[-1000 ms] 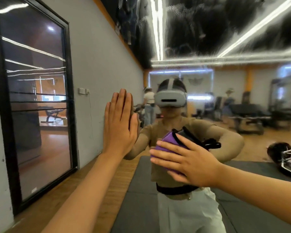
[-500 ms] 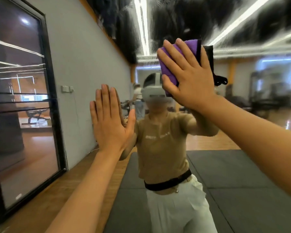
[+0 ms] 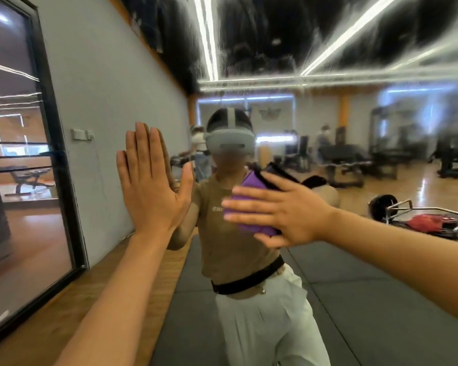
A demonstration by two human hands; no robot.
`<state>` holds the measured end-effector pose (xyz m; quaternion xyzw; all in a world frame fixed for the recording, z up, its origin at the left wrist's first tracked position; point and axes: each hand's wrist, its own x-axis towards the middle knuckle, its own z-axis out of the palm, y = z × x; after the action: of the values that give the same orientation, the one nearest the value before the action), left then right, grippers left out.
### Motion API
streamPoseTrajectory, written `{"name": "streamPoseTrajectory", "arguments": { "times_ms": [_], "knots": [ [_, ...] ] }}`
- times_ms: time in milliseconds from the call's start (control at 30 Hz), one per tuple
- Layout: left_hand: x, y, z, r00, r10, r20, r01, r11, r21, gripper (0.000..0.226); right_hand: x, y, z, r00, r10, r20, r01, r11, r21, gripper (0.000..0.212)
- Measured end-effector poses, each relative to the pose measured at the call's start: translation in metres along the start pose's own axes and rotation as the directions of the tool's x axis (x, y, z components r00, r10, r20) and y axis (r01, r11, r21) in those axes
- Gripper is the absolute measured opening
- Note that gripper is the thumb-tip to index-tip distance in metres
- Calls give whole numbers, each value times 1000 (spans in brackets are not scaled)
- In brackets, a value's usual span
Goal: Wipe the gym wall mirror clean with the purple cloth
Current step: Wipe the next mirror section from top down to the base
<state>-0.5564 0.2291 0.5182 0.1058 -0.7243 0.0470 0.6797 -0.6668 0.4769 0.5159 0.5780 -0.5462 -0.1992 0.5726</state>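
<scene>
The person is standing close in front of the gym wall mirror [image 3: 328,159], which is filling most of the view and is showing the room behind: grey floor mats [image 3: 368,299], benches and machines [image 3: 354,162] far back, and a metal frame with something red [image 3: 423,220] lying on the wooden floor at the right. At the left a dark glass door [image 3: 24,167] is standing in a black frame, and a small wall switch [image 3: 81,134] is sitting on the grey wall beside it. Nothing is standing between the hands and the glass. The left hand [image 3: 150,186] is lying flat on the mirror, its fingers straight, close together and pointing up, and it is holding nothing. The right hand [image 3: 280,212] is pressing the purple cloth [image 3: 251,204] against the glass at chest height of the reflection, with straight, spread fingers [image 3: 238,204] pointing to the left. The cloth is folded into a pad; its long axis is running from upper left to lower right, and a black strap is showing at its upper edge.
</scene>
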Motion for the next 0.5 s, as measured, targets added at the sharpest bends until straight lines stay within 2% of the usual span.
{"name": "streamPoseTrajectory", "arguments": {
  "times_ms": [67,167,267,333,367,500],
  "knots": [
    [-1,1,0,1000,-9,0,9,1000,0,78,6,36,-9,986,152,-69,-155,987,-32,61],
    [0,2,-1,1000,-12,2,12,1000,9,77,17,71,-23,869,459,-186,-471,882,-22,60],
    [1,5,-3,999,-40,15,40,999,-11,77,23,61,-20,751,611,-250,-630,777,4,60],
    [2,11,-4,997,-77,16,78,996,-42,78,21,37,-14,699,666,-261,-685,728,23,60],
    [2,15,-5,995,-95,18,96,994,-55,79,16,22,-10,709,659,-250,-676,737,26,60],
    [3,30,-8,987,-155,49,158,986,-57,89,-27,-42,7,874,462,-150,-468,883,-8,61]
  ]
}}
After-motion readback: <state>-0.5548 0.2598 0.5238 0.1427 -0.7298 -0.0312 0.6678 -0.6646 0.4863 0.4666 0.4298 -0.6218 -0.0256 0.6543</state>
